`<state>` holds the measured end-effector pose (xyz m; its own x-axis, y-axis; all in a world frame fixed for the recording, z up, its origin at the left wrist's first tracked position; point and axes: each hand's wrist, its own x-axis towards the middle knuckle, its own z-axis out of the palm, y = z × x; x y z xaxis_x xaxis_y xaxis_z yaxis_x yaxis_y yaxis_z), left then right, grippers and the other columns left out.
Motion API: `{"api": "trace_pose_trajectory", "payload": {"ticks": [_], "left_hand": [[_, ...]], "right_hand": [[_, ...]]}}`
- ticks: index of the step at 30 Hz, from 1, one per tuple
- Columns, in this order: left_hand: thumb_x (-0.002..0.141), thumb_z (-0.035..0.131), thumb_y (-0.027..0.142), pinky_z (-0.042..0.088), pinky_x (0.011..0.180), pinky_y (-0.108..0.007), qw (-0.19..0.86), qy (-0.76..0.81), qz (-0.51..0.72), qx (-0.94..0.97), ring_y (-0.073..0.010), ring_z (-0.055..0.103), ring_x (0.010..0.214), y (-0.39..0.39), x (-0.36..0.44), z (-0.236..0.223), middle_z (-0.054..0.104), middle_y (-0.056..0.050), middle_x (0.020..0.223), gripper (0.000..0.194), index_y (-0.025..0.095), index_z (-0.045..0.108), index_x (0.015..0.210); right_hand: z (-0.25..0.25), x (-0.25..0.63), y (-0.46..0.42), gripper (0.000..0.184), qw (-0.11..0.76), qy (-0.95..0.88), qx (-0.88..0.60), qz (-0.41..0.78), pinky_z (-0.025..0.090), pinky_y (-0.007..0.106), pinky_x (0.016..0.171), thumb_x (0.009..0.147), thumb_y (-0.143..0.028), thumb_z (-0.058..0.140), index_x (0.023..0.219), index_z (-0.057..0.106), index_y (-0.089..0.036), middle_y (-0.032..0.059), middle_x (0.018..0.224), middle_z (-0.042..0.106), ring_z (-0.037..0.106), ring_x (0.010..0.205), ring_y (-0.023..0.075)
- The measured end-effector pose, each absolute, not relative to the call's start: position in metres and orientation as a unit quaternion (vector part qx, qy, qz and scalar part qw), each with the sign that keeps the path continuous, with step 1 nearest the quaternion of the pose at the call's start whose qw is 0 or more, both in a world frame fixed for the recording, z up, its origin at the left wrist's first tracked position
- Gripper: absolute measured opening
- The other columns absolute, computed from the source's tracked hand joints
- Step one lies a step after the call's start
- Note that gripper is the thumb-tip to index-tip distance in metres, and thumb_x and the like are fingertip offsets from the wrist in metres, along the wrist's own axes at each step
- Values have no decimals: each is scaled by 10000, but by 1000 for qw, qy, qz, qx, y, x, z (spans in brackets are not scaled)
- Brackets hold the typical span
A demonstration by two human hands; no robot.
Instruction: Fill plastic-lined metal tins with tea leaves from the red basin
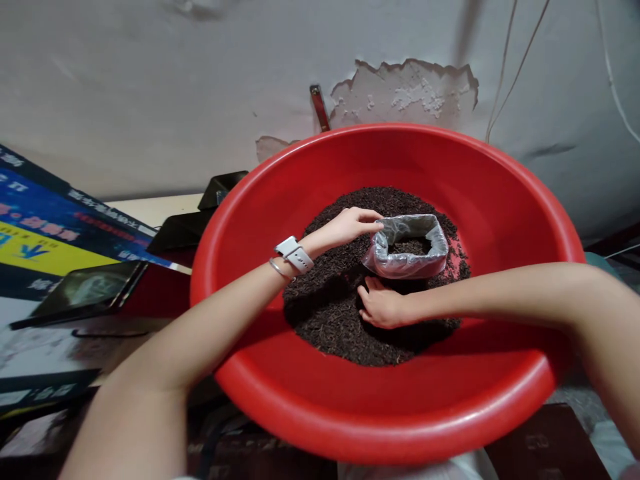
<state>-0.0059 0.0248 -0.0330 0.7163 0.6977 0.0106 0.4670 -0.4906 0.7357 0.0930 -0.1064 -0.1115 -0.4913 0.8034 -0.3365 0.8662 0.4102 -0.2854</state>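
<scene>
Plastic-lined box (pixel 410 268) wants your left fingers (pixel 369 215) gripping it steadily; your right fingers (pixel 364 293) curl, perhaps around dark leaves (pixel 333 327).

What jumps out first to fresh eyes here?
Probably the big red basin filling the middle of the view, with a dark loose heap on its floor. On the heap sits a plastic-lined container, with the left hand at its rim and the right hand at the heap just in front. Behind the basin, a ragged peeled patch marks the pale wall.
</scene>
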Motion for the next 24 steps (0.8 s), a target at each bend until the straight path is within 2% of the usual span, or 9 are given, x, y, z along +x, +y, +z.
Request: {"api": "trace_pose_trajectory", "payload": {"ticks": [4,7,10,13,16,21,24], "left_hand": [[790,534,394,412,780,-287,357,339,154,857,-165,569,835,26,-5,-34,680,-43,926,374,153,659,1047],[786,529,383,411,770,-284,348,341,151,860,-172,574,835,24,-4,-31,680,-50,922,374,141,662,1038],[783,526,367,412,758,-277,342,342,147,863,-173,578,835,21,-3,-28,682,-51,927,367,139,662,1036],[781,526,356,411,758,-274,342,348,149,860,-176,581,845,20,-3,-27,684,-54,927,365,136,661,1039],[782,523,361,413,758,-270,343,346,151,860,-176,584,842,21,-3,-28,687,-51,913,363,137,664,1032],[777,529,365,417,765,-269,356,336,155,858,-169,586,826,23,-3,-29,687,-48,920,353,135,668,1007],[775,532,363,418,769,-273,361,339,155,855,-169,587,827,22,-3,-28,689,-47,915,351,135,666,1006]], "right_hand": [[-127,70,-95,560,63,772,586,-237,379,560,898,836,-405,473,1265,403,-51,276,1363,284,296,1252,431],[-132,63,-87,601,56,764,586,-265,383,566,891,828,-519,433,1283,405,-127,221,1375,305,281,1263,437],[-132,64,-81,687,61,759,573,-304,421,518,867,780,-636,425,1285,406,-169,205,1364,356,387,1213,416],[-129,69,-78,745,64,753,560,-340,465,444,816,736,-694,440,1263,419,-167,194,1238,507,551,1058,354],[-125,75,-80,829,59,731,554,-395,470,418,802,664,-736,496,1264,419,-168,166,1149,575,576,1013,337],[-119,90,-83,1057,81,689,537,-480,417,431,914,544,-794,546,1359,339,-154,165,1309,464,471,1162,340],[-117,97,-82,1189,97,680,504,-524,321,428,1029,500,-786,584,1421,239,-118,162,1427,324,344,1278,327]]}}
